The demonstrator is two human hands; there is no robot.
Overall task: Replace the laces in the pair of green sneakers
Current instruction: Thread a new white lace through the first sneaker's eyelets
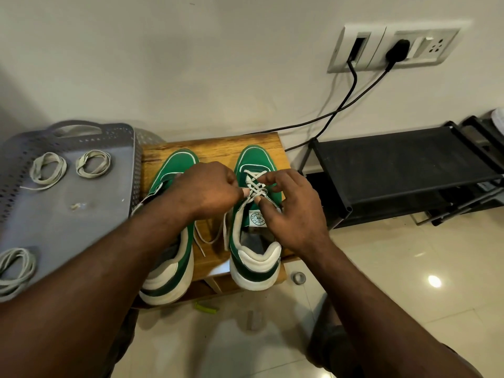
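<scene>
The small wooden stool (218,148) carries the laced green canvas sneaker (255,257) on its right half, its long axis running from near heel to far toe. The left hand (207,186) and the right hand (294,208), equally near, each pinch its flat white lace (252,177) mid-tongue.

Head view, evenly lit interior. We note soft, warm light from above: one source mirrors as a small round glare spot on the glossy floor tiles (434,281). The black cables (355,76) cast faint, soft-edged shadows on the pale wall (191,64), displaced leftward. We find focus crisp at the centre, where the white lace (255,186) reads clearly; the grey tray (68,214) at left and the near forearms (90,282) smear with blur. Wide-angle distortion bends the margins — the socket plate (395,47) leans, and the shoe rack (395,170) splays outward, its underside in deep shadow
</scene>
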